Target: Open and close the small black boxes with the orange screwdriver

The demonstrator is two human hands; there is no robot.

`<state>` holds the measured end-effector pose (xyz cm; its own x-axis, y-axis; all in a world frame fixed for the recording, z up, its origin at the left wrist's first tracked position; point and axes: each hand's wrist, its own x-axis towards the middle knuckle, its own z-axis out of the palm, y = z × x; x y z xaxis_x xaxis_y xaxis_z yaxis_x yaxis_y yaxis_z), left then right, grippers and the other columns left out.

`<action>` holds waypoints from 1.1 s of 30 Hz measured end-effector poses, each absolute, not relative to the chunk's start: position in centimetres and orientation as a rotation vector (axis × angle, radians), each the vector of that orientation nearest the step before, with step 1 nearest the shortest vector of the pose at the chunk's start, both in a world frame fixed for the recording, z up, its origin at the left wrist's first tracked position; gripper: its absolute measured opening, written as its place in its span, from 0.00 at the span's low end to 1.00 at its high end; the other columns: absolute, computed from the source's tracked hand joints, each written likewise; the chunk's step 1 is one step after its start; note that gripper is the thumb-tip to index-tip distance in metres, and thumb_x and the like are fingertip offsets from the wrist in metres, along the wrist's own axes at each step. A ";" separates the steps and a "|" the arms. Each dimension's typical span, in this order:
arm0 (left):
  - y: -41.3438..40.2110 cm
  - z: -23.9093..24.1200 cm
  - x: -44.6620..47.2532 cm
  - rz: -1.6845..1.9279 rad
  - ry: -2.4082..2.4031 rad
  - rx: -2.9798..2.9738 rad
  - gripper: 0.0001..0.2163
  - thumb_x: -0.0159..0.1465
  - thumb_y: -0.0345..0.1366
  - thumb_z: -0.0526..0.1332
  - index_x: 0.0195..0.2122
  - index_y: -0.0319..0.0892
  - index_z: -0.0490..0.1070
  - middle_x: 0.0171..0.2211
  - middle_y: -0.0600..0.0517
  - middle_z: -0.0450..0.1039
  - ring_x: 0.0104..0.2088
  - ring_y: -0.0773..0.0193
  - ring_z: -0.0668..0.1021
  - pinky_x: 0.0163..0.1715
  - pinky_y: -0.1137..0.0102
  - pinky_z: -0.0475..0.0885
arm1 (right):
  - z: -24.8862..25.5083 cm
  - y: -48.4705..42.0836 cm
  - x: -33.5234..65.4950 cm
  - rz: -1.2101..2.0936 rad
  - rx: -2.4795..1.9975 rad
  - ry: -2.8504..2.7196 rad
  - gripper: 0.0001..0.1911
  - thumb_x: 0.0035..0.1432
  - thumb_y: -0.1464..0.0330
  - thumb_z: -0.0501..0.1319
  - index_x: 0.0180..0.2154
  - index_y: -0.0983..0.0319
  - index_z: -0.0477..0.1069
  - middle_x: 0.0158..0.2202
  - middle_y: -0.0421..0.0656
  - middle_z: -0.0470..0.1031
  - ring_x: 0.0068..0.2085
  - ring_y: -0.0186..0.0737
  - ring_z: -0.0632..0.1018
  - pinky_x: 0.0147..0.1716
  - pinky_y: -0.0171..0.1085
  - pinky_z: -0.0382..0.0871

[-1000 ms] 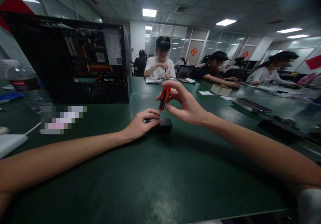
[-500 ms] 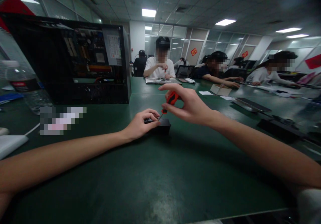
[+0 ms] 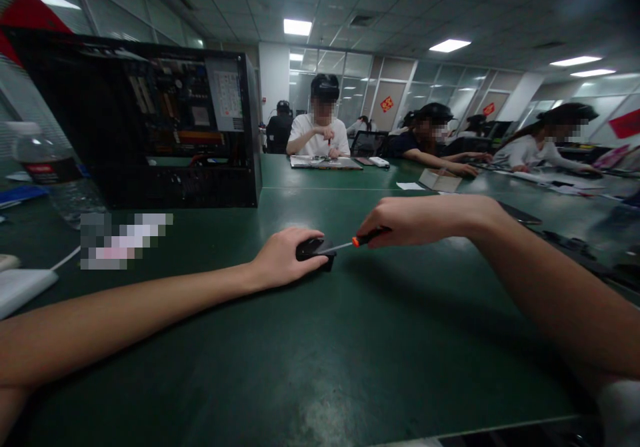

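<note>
My left hand (image 3: 289, 255) is closed around a small black box-shaped part (image 3: 329, 260) on the green table (image 3: 280, 367). Fingers and thumb hide most of that part, so its exact kind does not show. From the right, my right hand (image 3: 400, 220) grips a screwdriver (image 3: 356, 241) with a black and orange handle. Its metal shaft lies almost level, pointing left, and the tip meets the black part between my left thumb and fingers.
An open computer case (image 3: 185, 120) stands at the back left, beside a plastic bottle (image 3: 50, 173). A small open box (image 3: 440, 180) and a white paper (image 3: 410, 185) lie farther back. Across the table a person (image 3: 320, 130) in white works; more people sit at the right.
My right hand has swung lower and to the right, tipping the screwdriver from steep to nearly level. My left hand has shifted slightly right, and the black part has turned or tilted in it.
</note>
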<state>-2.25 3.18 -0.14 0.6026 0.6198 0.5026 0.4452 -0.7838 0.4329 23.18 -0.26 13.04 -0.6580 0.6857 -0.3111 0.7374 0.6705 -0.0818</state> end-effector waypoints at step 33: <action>3.5 0.1 -2.2 0.864 0.934 2.553 0.18 0.65 0.47 0.66 0.51 0.42 0.79 0.46 0.46 0.82 0.44 0.52 0.81 0.46 0.63 0.73 | 13.0 1.7 26.2 -0.424 1.249 2.538 0.19 0.63 0.65 0.59 0.51 0.64 0.79 0.47 0.49 0.82 0.41 0.45 0.80 0.39 0.38 0.70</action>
